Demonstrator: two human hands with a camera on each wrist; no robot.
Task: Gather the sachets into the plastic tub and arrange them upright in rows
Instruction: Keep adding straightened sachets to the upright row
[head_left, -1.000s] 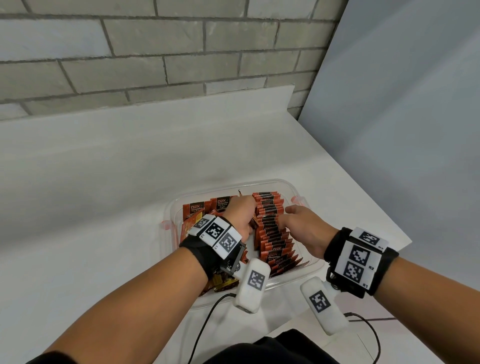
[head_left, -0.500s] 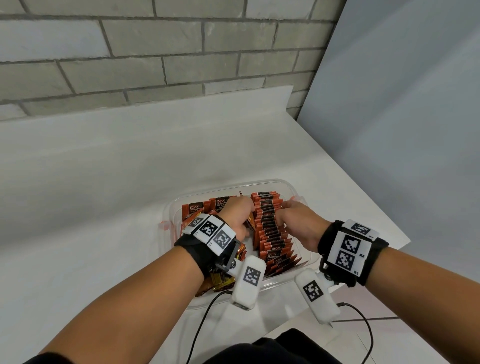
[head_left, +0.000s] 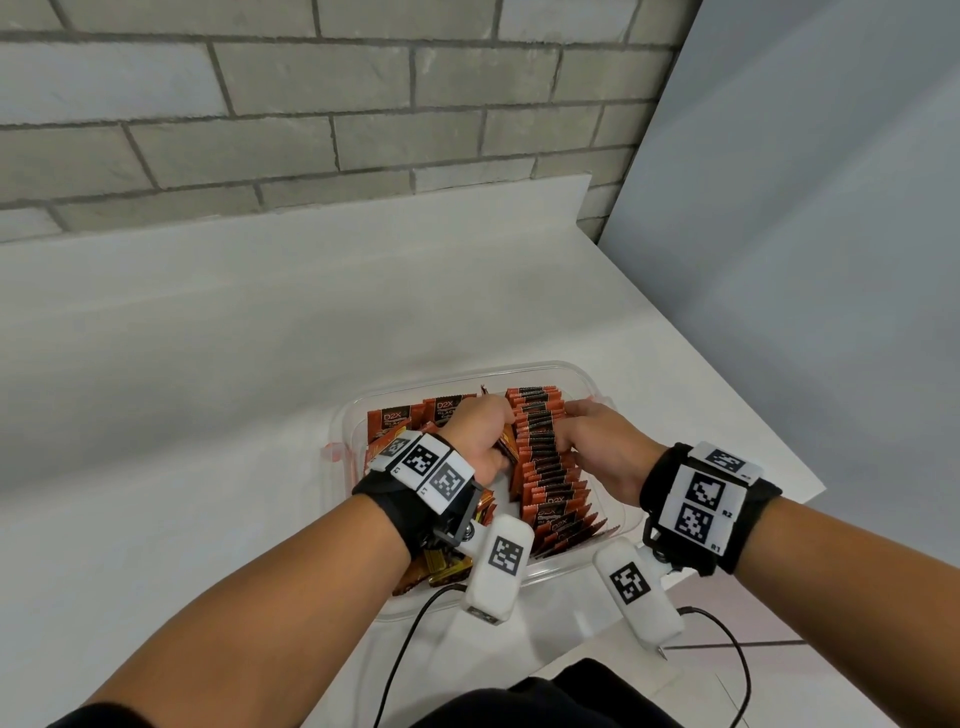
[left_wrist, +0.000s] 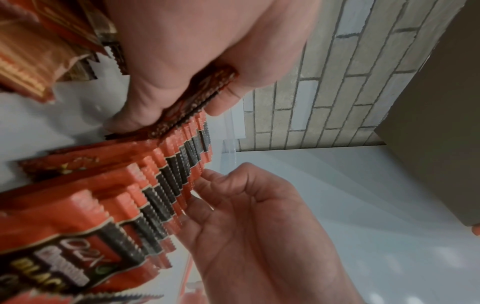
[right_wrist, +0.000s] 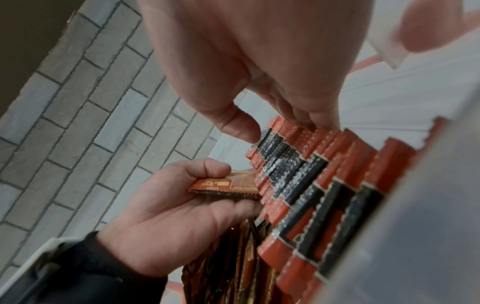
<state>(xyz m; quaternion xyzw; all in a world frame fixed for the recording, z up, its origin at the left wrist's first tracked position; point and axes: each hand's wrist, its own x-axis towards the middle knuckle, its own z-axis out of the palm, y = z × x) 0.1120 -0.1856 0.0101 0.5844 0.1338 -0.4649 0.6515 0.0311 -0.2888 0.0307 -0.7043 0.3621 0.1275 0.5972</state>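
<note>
on the white counter (head_left: 208, 364) sits the clear plastic tub (head_left: 587, 382), holding an upright row of red-and-black sachets (head_left: 545, 457). right hand (head_left: 597, 447): fingers loosely extended against the row's right side. left hand (head_left: 478, 436): pinching a single sachet (right_wrist: 228, 186) beside the row.

Clear plastic tub (head_left: 589, 382) sits on white counter (head_left: 208, 364), near its front-right corner. Inside: long row of red-black sachets (head_left: 545, 457) standing on edge, running 12 to 6 o'clock; looser sachets piled at 9 o'clock side. Left hand (head_left: 475, 439) in tub, fingers curled on a few sachets (head_left: 506, 447), just left of row. Right hand (head_left: 597, 447) rests on row's right side, fingers at its edge. Brick wall (head_left: 311, 104) at 12 o'clock.
</note>
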